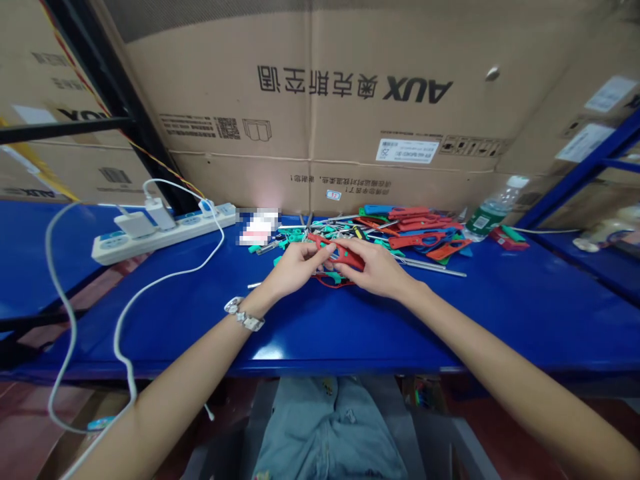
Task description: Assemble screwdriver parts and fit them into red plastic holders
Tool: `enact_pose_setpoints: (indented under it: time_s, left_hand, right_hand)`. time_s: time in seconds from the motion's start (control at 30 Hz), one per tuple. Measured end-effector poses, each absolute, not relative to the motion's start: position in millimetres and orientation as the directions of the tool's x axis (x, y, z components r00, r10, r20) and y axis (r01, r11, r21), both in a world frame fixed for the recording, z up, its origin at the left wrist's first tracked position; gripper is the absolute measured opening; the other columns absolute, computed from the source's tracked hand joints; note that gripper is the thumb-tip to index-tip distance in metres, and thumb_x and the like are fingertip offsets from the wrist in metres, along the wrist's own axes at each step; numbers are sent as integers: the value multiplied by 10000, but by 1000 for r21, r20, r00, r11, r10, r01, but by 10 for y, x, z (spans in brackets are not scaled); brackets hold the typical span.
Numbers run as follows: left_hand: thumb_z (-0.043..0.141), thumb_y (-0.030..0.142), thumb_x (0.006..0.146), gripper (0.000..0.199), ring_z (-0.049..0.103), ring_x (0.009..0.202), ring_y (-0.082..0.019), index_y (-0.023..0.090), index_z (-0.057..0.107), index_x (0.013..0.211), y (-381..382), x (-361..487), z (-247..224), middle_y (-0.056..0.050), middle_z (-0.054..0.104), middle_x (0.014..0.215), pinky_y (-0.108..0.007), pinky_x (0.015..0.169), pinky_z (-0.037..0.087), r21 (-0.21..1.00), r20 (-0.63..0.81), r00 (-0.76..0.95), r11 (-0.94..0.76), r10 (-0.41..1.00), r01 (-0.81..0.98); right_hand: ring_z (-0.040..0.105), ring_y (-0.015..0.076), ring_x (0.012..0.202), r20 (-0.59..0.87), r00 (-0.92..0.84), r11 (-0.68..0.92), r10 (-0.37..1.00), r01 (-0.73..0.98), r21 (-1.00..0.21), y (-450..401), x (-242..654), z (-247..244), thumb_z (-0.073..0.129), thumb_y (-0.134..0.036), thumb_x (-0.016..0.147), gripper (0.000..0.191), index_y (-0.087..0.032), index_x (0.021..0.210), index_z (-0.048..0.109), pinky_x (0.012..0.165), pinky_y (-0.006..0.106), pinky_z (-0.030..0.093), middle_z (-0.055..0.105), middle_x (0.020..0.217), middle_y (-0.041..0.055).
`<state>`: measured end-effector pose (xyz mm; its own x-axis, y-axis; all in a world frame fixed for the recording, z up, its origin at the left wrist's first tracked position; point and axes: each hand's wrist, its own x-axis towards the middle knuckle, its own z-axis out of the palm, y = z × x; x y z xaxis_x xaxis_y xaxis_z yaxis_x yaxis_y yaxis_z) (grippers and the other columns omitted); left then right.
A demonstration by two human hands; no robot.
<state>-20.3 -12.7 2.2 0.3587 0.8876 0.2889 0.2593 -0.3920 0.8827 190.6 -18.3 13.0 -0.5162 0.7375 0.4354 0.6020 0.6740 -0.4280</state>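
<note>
One power strip (173,237) and two white chargers (135,225) are at left. One bottle (490,215) stands at right. Red tools (420,239) at centre are too jumbled to count.

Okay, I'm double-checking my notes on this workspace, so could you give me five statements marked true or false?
1. The left hand and right hand both hold a red plastic part. True.
2. The bracelet is on the right wrist. False: the silver bracelet is on the left wrist.
3. White chargers are plugged into the power strip. True.
4. The bottle lies on its side. False: the clear bottle stands with its white cap up.
5. The large AUX lettering appears upside down. True.
</note>
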Motion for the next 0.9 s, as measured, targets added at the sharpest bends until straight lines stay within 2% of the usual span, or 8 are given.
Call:
enact_pose_setpoints:
  time_s: [0.07, 0.2, 0.27, 0.37, 0.43, 0.5, 0.7, 0.9]
  left_hand:
    - [579, 605, 954, 528, 533, 545, -117, 193, 694, 644, -143, -225, 19, -25, 637, 583, -270, 550, 439, 872, 277, 351, -388, 894, 298]
    - [649, 569, 927, 508, 444, 504, -112, 205, 598, 576, -161, -428, 13, 19, 514, 514, -282, 517, 357, 761, 323, 372, -472, 870, 445]
    - [753, 512, 859, 386, 529, 612, -138, 203, 617, 672, -156, -575, 10, 3, 605, 644, -293, 600, 423, 649, 393, 433, -578, 811, 494]
    - [751, 426, 878, 228, 628, 875, -201, 209, 703, 933, -131, -723, -3, -53, 697, 950, -351, 796, 502, 488, 424, 540, -686, 727, 539]
    - [726, 389, 907, 208, 629, 951, -225, 217, 716, 1024, -108, -741, -15, -61, 692, 995, -372, 841, 503, 421, 376, 605, -711, 702, 563]
    - [727, 378, 910, 201, 624, 931, -230, 214, 720, 1024, -81, -712, -21, -54, 681, 947, -366, 815, 496, 376, 324, 641, -717, 696, 587]
    - [743, 376, 888, 162, 620, 801, -195, 217, 733, 914, 8, -640, 19, -33, 680, 865, -331, 749, 477, 386, 274, 675, -722, 685, 575]
    - [696, 306, 917, 99, 644, 856, -197, 229, 757, 930, 62, -677, -50, -41, 715, 905, -342, 818, 480, 433, 285, 690, -732, 665, 526]
  right_hand:
    - [686, 267, 1148, 411, -518, 662, 750, 592, -460, -174, 1927, 133, 666, -374, 936, 441, -258, 1360, 631, 980, 409, 520, 696, 1346, 87]
    - [699, 217, 869, 325, -544, 626, 774, 582, -518, -166, 2028, 126, 716, -436, 911, 364, -252, 1224, 690, 814, 345, 525, 763, 1055, 43]
    - [684, 209, 821, 280, -555, 605, 783, 574, -551, -168, 2075, 109, 755, -454, 876, 358, -244, 1162, 714, 778, 332, 516, 757, 974, 31]
    - [679, 208, 804, 243, -557, 576, 794, 560, -595, -169, 2099, 69, 797, -474, 830, 377, -243, 1122, 735, 751, 328, 516, 752, 940, 26]
    - [689, 213, 832, 251, -556, 580, 792, 558, -594, -163, 2089, 45, 802, -476, 825, 378, -245, 1118, 743, 765, 333, 521, 759, 962, 31]
    - [703, 223, 895, 280, -565, 609, 776, 555, -566, -153, 2076, 29, 798, -463, 835, 372, -248, 1135, 747, 810, 345, 526, 769, 1023, 44]
    - [709, 236, 926, 299, -563, 630, 770, 598, -496, -132, 2093, -2, 794, -463, 849, 356, -266, 1143, 756, 834, 368, 531, 776, 1055, 54]
    - [705, 224, 920, 321, -539, 624, 779, 620, -475, -151, 2092, -37, 768, -446, 883, 323, -248, 1137, 752, 833, 353, 513, 775, 1040, 50]
